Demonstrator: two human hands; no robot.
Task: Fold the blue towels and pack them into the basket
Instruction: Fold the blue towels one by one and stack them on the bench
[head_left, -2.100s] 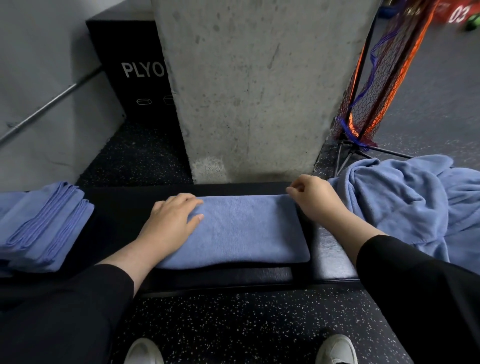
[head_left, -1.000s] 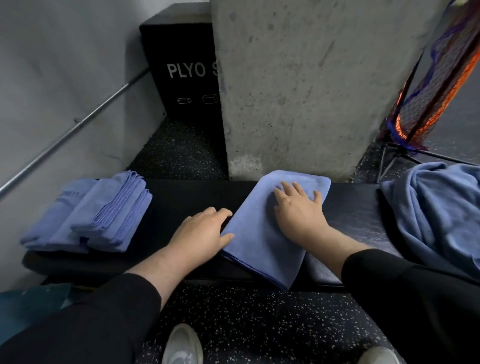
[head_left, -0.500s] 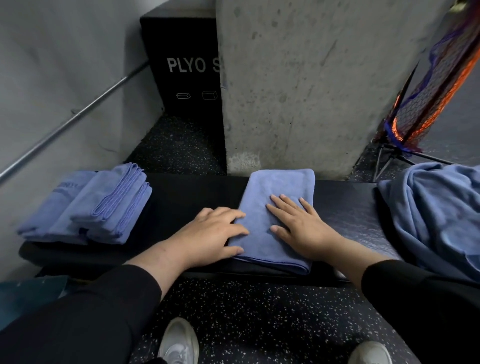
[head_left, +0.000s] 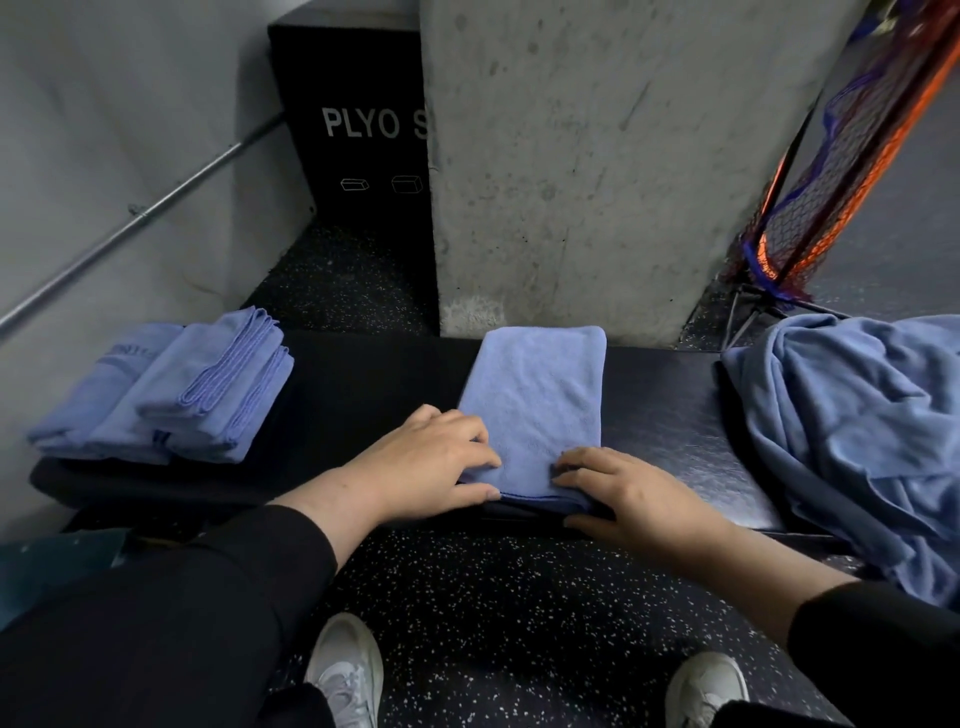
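1. Bottom of frame: I see two light sneakers, left shoe (head_left: 345, 670) and right shoe (head_left: 706, 686), on the speckled floor (head_left: 498, 597); black sleeves come in from both lower corners.
2. Left hand (head_left: 426, 467), centre frame: fingers curled over the near left corner of the folded towel (head_left: 535, 405), thumb along its near edge, so it is grasping that corner.
3. Right hand (head_left: 628, 493), just right of centre: fingers bent on top of the near right corner, thumb under the near edge, pinching the towel.
4. The folded towel lies flat on the black bench (head_left: 665, 415), long side running away from me, far end touching or nearly touching the foot of the concrete pillar (head_left: 571, 156).
5. Left of frame on the same bench: stack of folded towels (head_left: 171, 395), well apart from the hands.
6. Right edge: loose heap of unfolded blue towels (head_left: 852, 426), crumpled, partly hanging over the bench.
7. Upper centre-left: black box (head_left: 358, 156) reading "PLYO S", partly hidden by the pillar.
8. Upper left: metal rail (head_left: 140, 215) slanting along the grey wall.
9. Upper right: orange and blue net (head_left: 831, 182) on a dark frame.
10. I can't pick out any basket.
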